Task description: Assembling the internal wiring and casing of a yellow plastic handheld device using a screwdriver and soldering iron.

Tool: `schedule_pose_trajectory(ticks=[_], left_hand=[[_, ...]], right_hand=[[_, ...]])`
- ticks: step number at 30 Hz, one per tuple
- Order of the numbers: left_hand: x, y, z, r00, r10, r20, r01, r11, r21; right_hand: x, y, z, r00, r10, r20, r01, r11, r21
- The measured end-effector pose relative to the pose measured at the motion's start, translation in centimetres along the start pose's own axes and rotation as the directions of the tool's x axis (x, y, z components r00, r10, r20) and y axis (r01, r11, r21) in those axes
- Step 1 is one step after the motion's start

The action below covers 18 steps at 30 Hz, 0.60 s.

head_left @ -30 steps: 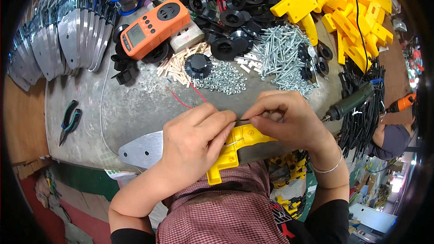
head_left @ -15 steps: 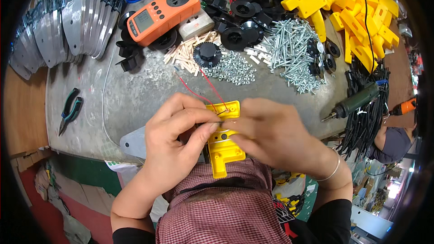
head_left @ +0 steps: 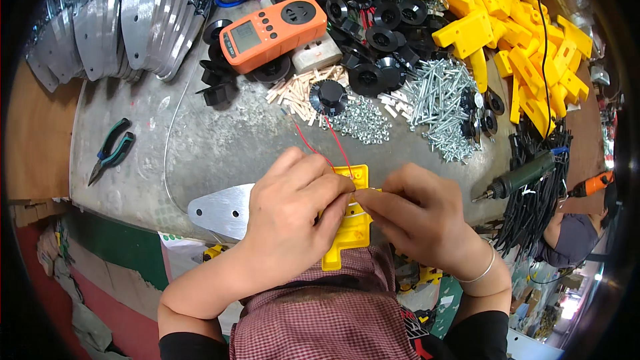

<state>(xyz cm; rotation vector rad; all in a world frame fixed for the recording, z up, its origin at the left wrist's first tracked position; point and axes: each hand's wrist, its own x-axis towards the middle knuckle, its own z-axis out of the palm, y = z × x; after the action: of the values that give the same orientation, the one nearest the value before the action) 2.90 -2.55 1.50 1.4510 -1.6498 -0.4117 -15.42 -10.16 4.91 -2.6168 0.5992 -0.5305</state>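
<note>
A yellow plastic shell half [head_left: 347, 243], its hollow side up, lies at the table's front edge against my apron. Over its upper part the fingertips of both hands meet. My left hand [head_left: 290, 210] is closed in a pinch on a thin wire, mostly hidden by the fingers. Thumb and forefinger of my right hand [head_left: 423, 213] pinch at the same spot, close to the left fingertips. Two red wires [head_left: 339, 143] run from the shell's top end onto the table. Beside my left hand lies a flat metal plate [head_left: 217, 212] with holes, partly covered by it.
Pliers [head_left: 111, 150] lie at the left. Behind are metal plates [head_left: 143, 33], an orange meter [head_left: 273, 32], black knobs [head_left: 367, 79], nuts [head_left: 360, 120], screws [head_left: 440, 107] and yellow shells [head_left: 510, 33]. A green electric screwdriver [head_left: 517, 177] and black cables [head_left: 533, 207] are at right.
My right hand, blurred before, now shows sharply with its fingertips at the left ones. The whole view has shifted slightly, and more of the metal plate shows beside my left hand.
</note>
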Motion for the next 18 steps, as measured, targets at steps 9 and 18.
schedule_pose_trajectory(ticks=[9,18], left_hand=[[-0.21,0.16,-0.07,0.997,-0.071,0.018,0.073,0.99,-0.119],[-0.69,0.41,0.31,1.0,0.01,-0.004,-0.01,0.999,0.045]], right_hand=[[0.14,0.73,0.7,0.993,0.095,-0.069,-0.085,0.987,0.135],[0.17,0.55,0.7,0.905,0.374,0.202,-0.422,0.729,0.538]])
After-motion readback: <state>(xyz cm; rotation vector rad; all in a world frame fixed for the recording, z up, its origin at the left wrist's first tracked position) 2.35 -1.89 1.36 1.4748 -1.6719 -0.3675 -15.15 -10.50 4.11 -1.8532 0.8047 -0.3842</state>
